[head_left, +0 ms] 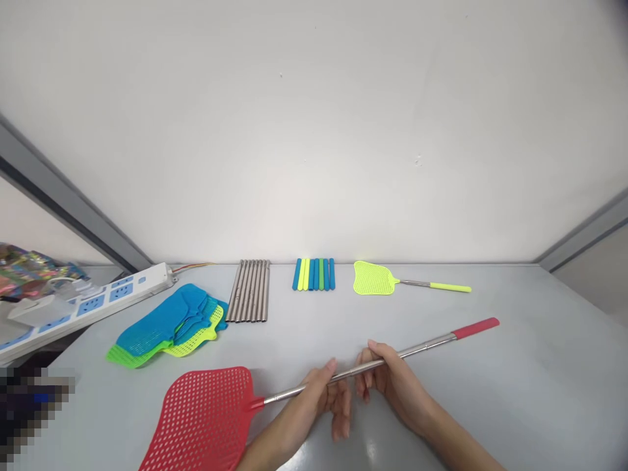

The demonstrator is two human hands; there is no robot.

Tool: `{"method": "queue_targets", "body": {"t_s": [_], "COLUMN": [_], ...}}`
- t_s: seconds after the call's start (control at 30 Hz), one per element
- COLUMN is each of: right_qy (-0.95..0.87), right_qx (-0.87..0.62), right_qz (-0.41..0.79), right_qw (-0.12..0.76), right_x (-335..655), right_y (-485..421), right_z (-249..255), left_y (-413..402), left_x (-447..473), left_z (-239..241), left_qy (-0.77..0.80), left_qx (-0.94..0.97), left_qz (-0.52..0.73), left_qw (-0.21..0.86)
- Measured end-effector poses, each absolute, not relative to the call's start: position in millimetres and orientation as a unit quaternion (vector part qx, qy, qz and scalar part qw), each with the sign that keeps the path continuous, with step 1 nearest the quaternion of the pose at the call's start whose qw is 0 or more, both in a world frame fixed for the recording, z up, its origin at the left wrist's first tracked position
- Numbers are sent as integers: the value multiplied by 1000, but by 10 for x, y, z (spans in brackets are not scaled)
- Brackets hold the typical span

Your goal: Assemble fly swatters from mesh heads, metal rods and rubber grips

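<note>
A red fly swatter (206, 412) with an extended metal rod slants across the front of the table, its red grip up at the right. My left hand (321, 396) holds the rod not far from the swatter head, thumb on top and the other fingers hanging loosely below. Further along, my right hand (390, 376) pinches the same rod around its middle, fingers curled underneath. Beyond my hands, a yellow fly swatter (373, 279) with a shorter rod lies near the wall.
At the left lies a pile of blue, green and yellow swatter heads (161, 320). Several metal rods (249, 291) lie side by side behind it, then a row of coloured grips (314, 275). A white power strip (105, 297) runs along the left edge.
</note>
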State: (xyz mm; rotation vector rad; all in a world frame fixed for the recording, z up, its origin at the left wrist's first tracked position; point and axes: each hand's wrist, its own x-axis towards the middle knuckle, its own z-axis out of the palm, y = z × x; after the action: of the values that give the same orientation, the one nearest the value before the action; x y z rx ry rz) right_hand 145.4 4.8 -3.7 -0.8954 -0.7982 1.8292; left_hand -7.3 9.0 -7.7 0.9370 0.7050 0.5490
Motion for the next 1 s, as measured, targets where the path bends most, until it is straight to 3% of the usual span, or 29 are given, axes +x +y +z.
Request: {"method": "queue_targets", "body": {"t_s": [0.2,1.0], "right_qy": [-316,-240], "right_qx": [-396,-431], "right_qz": [716,716], "right_qw": [481,494], "right_x": [1429,1455], "right_y": [19,33], "right_z": [-35,-80], "left_y": [153,246], "left_x": [-92,-193], "left_z": [-47,-72], "left_qy": [350,414], "left_qx": [423,431], "left_qz": [321,388], "left_qw": [772,702]}}
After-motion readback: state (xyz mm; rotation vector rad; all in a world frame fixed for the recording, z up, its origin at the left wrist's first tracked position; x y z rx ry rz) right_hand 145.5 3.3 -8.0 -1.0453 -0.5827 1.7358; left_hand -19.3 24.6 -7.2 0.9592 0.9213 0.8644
